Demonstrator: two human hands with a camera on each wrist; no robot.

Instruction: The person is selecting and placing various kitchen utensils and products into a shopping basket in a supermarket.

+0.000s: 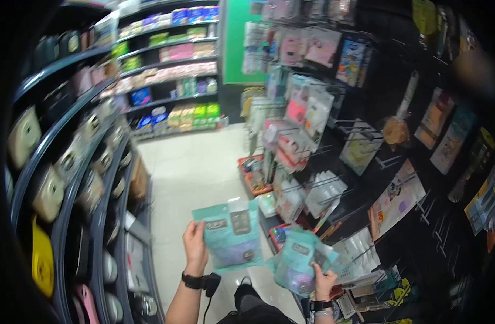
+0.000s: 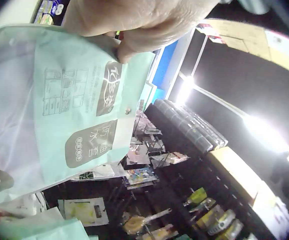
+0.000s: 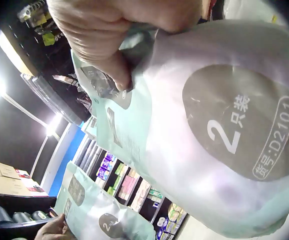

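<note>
A flat teal package (image 1: 234, 243) with grey labels is pinched along its left edge by the left hand (image 1: 195, 249). In the left wrist view the fingers of the left hand (image 2: 139, 22) grip the edge of that package (image 2: 59, 110). The right hand (image 1: 324, 283) holds a similar, crumpled teal package (image 1: 296, 264) by its right side. In the right wrist view the right hand (image 3: 119, 35) has its thumb pressed on this package (image 3: 214, 125), marked "2". The two packages are side by side.
Curved dark shelves (image 1: 69, 124) with boxed and rounded goods run along the left. Hooks with hanging packs (image 1: 306, 108) cover the dark right wall. Stocked shelves (image 1: 172, 65) stand at the far end. Pale floor (image 1: 177, 167) lies between; a shoe (image 1: 246, 282) shows below.
</note>
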